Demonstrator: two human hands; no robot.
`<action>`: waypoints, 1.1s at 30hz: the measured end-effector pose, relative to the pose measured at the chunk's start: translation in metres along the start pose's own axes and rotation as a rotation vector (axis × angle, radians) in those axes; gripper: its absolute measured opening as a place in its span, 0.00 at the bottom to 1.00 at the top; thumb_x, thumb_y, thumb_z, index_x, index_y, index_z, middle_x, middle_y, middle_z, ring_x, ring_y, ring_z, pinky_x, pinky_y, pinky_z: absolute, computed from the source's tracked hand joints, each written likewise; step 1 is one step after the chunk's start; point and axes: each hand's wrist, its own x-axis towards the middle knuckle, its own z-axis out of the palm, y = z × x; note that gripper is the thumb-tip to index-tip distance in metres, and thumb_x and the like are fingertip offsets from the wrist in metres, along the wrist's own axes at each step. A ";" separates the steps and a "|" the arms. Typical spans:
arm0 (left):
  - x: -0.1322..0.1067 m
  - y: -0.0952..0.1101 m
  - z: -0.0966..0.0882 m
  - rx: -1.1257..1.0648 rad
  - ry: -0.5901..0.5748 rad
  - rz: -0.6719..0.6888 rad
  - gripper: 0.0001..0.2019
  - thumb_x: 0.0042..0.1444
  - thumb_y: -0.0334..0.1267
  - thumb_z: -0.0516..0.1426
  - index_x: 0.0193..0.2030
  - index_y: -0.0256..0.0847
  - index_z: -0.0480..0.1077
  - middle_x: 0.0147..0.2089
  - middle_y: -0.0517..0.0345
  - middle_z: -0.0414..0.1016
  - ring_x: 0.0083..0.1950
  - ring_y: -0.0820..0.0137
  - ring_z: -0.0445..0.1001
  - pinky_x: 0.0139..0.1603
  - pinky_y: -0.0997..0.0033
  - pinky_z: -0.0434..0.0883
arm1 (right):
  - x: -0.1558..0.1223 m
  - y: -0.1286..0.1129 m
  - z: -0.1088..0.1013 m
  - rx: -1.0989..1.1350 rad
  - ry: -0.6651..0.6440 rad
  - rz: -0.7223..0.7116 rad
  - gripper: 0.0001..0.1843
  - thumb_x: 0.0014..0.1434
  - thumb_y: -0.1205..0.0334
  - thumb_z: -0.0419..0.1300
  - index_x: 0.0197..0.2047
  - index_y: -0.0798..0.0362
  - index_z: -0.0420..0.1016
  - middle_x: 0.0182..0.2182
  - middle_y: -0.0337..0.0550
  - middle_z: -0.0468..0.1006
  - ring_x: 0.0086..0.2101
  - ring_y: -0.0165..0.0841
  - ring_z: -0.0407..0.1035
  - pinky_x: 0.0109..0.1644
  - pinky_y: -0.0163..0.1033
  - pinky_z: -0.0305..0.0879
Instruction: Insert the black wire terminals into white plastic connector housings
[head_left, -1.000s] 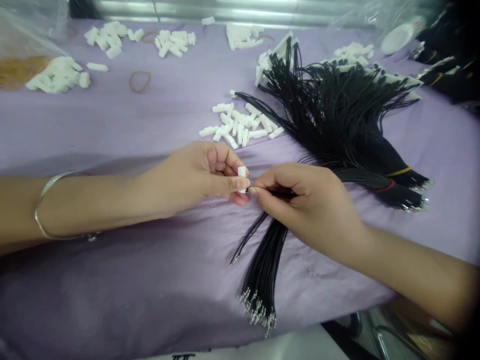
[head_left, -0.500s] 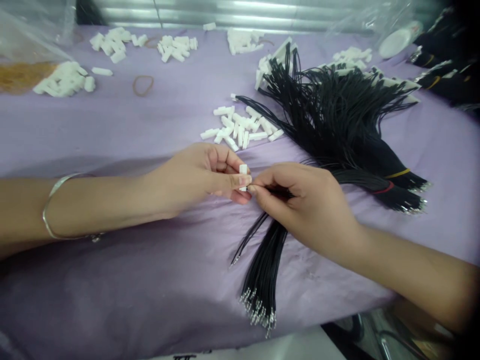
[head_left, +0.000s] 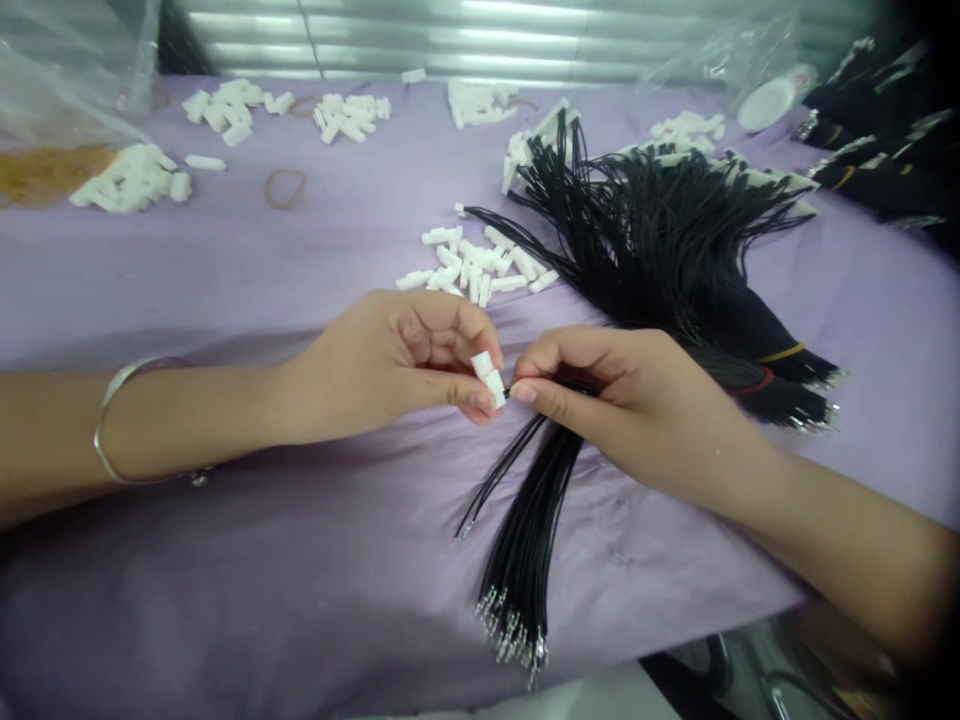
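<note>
My left hand pinches a small white plastic connector housing between thumb and fingers. Close on its right, my right hand is closed on a thin black wire, whose tip meets the side of the housing. How deep the tip sits is hidden. Below my right hand lies a bundle of black wires with bare metal terminals at the lower ends. Behind the hands is a loose pile of white connector housings.
A thick heap of black wires with white housings on their far ends spreads at the right. More white housing piles lie along the back. A rubber band rests on the purple cloth. A clear plastic bag stands back left.
The white housing has turned and tilted in my left fingers, showing another face. Both hands stay close together, with the right fingers slightly farther from the housing. The whole view has shifted a little.
</note>
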 end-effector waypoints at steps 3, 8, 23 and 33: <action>0.000 0.000 0.001 0.049 0.029 0.007 0.07 0.46 0.23 0.64 0.30 0.36 0.72 0.26 0.65 0.78 0.29 0.75 0.78 0.34 0.82 0.75 | 0.001 0.001 0.003 0.003 0.026 -0.023 0.06 0.59 0.67 0.58 0.30 0.57 0.74 0.24 0.34 0.72 0.26 0.23 0.63 0.30 0.29 0.57; 0.001 -0.004 -0.001 0.066 0.021 0.001 0.07 0.46 0.24 0.64 0.30 0.37 0.73 0.27 0.65 0.79 0.30 0.75 0.78 0.34 0.82 0.75 | 0.001 0.001 0.006 -0.020 0.059 -0.043 0.06 0.58 0.69 0.59 0.29 0.57 0.73 0.23 0.33 0.71 0.26 0.22 0.63 0.30 0.28 0.56; 0.008 -0.010 -0.004 -0.008 0.069 0.072 0.07 0.50 0.27 0.62 0.37 0.37 0.73 0.29 0.64 0.78 0.32 0.77 0.77 0.37 0.80 0.74 | -0.010 -0.008 -0.004 -0.561 0.217 -0.349 0.07 0.60 0.66 0.56 0.41 0.54 0.72 0.40 0.48 0.73 0.42 0.37 0.66 0.45 0.41 0.61; 0.006 -0.010 -0.006 -0.003 0.067 0.008 0.11 0.51 0.28 0.61 0.42 0.43 0.76 0.31 0.66 0.77 0.32 0.77 0.77 0.38 0.79 0.73 | -0.013 -0.009 0.018 -0.539 -0.403 -0.495 0.09 0.63 0.70 0.53 0.33 0.59 0.72 0.34 0.47 0.72 0.39 0.35 0.65 0.48 0.43 0.63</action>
